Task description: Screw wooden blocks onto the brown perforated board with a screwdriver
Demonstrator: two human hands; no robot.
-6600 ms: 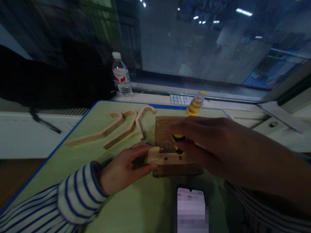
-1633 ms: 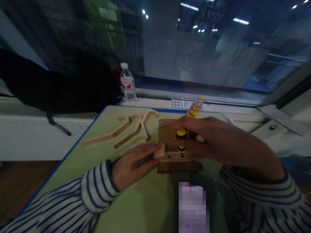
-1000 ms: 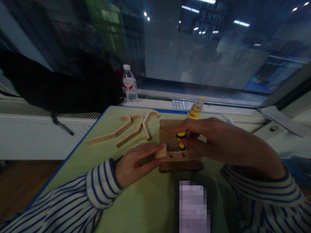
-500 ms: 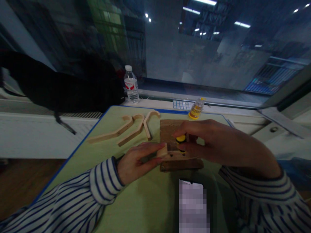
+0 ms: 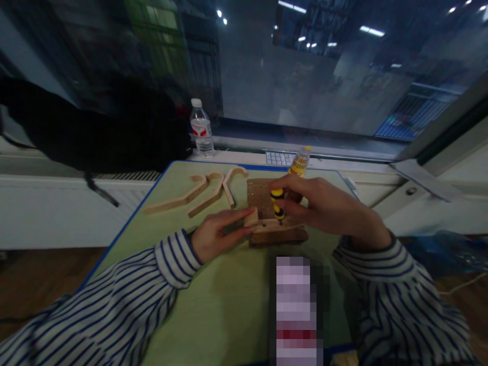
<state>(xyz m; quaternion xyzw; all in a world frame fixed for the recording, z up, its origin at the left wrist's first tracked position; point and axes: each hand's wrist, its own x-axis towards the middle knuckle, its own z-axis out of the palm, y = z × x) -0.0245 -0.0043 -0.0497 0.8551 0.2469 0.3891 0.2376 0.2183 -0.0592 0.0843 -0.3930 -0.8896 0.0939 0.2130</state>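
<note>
A short yellow-and-black screwdriver (image 5: 278, 200) stands nearly upright in the fingers of my right hand (image 5: 324, 203). Its tip meets a pale wooden piece (image 5: 271, 224) that has dark holes or screws along it. My left hand (image 5: 221, 231) pinches a pale wooden block (image 5: 251, 217) at that piece's left end. Whether block and piece are joined I cannot tell. Beneath lies a brown wooden board (image 5: 256, 195), partly covered by my right hand. Left of the board, several bent pale wooden pieces (image 5: 229, 189) rest on the table.
The green table (image 5: 202, 315) has a blue edge. A pixelated phone-like object (image 5: 295, 300) lies in front of the board. Behind stand a yellow-labelled bottle (image 5: 299, 162) and, on the sill, a water bottle (image 5: 202, 131). A black bag (image 5: 95, 137) sits at the left.
The view has shifted, with the table contents now a little higher in it. My right hand sits higher on the screwdriver, showing more of its handle. My left hand keeps its pinch.
</note>
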